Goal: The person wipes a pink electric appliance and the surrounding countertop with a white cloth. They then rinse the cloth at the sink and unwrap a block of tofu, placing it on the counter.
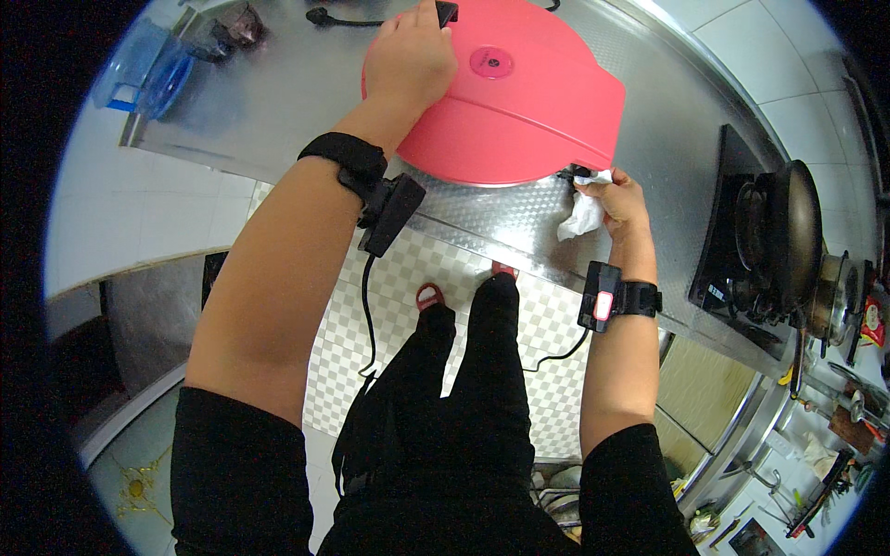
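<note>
A rounded red appliance lid or body (514, 111) with a small round emblem lies on a stainless steel counter. My left hand (414, 59) rests at its upper left edge, the fingers on a black part there that looks like a handle or latch. A crumpled white tissue or cloth (583, 217) is gripped in my right hand (621, 198), which touches the appliance's lower right edge beside a black fitting. Under the red edge shows a thin pale rim. What lies beneath the appliance is hidden.
A black cable with a plug (323, 17) lies behind the appliance. Glass cups (240, 24) and a blue clear plastic container (142, 76) stand at the far left. On the right are a black cooktop (716, 229), a dark pan (799, 236) and a steel pot (834, 295).
</note>
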Action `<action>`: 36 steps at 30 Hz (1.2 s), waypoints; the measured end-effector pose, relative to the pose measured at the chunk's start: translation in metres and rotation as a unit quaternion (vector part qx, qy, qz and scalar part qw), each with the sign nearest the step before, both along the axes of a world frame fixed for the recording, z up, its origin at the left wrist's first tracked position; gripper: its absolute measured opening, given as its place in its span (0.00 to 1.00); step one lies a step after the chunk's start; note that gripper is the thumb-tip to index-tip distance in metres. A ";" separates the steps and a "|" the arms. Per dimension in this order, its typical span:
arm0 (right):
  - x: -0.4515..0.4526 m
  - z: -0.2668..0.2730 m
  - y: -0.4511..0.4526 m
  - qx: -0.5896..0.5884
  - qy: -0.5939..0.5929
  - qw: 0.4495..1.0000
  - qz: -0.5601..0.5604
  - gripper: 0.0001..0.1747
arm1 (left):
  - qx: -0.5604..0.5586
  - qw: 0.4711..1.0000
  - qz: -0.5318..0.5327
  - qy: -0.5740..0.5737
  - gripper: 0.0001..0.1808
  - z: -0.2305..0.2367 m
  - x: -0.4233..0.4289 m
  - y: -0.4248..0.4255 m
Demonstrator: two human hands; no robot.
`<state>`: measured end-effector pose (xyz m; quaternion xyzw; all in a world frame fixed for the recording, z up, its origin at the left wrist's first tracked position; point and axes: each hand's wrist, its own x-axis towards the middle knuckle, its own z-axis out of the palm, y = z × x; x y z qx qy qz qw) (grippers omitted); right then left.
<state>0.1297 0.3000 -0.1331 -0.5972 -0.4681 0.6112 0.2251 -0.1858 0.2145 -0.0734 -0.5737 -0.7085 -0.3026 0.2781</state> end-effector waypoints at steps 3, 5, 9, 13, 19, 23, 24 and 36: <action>0.007 -0.007 -0.004 0.015 0.019 0.999 -0.039 0.13 | -0.013 0.999 0.008 -0.028 0.24 0.001 0.001 0.002; 0.007 -0.012 -0.018 0.100 -0.016 0.992 -0.073 0.10 | -0.026 0.998 0.017 -0.060 0.24 0.002 0.002 0.004; 0.004 -0.019 -0.059 0.239 -0.074 0.964 -0.087 0.17 | -0.081 0.987 0.046 -0.127 0.25 0.006 0.005 0.003; 0.009 -0.019 -0.099 0.379 -0.242 0.893 -0.019 0.22 | -0.099 0.982 0.048 -0.151 0.24 0.011 0.007 0.002; 0.015 -0.008 -0.070 0.402 -0.269 0.869 -0.097 0.12 | -0.072 0.985 0.031 -0.150 0.23 0.015 0.008 0.002; -0.006 -0.004 -0.017 0.399 -0.079 0.911 -0.072 0.13 | -0.084 0.982 0.035 -0.167 0.22 0.014 0.010 0.001; -0.011 -0.006 -0.018 0.410 -0.095 0.907 -0.011 0.14 | -0.082 0.983 0.031 -0.160 0.22 0.014 0.009 0.001; -0.021 0.006 -0.059 0.466 -0.280 0.826 0.150 0.31 | -0.142 0.983 0.061 -0.103 0.27 0.005 -0.001 0.006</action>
